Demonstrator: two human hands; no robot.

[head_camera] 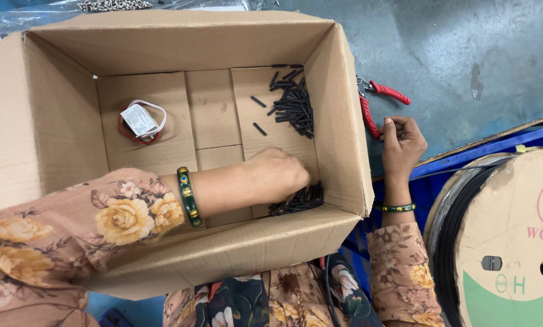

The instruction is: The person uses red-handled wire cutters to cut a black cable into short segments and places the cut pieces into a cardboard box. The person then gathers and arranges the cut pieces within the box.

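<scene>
Inside the cardboard box (pixel 53 121): the left hand (pixel 279 174) lay fisted, knuckles up; anything gripped was hidden.
Black tube pieces (pixel 299 200): heaped just right of that hand, touching it, long axes running left to right.
Second heap (pixel 293 103): farther off, at the far wall.
Right hand (pixel 402 142): outside, fingers curled on red-handled pliers (pixel 374 106).
Nearer hand: the left.

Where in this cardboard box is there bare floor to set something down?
The open brown cardboard box has bare floor in the middle, between the red tape roll with a white label on the left and the loose black tube pieces on the right. The right side is crowded: the left hand is among more pieces.
</scene>
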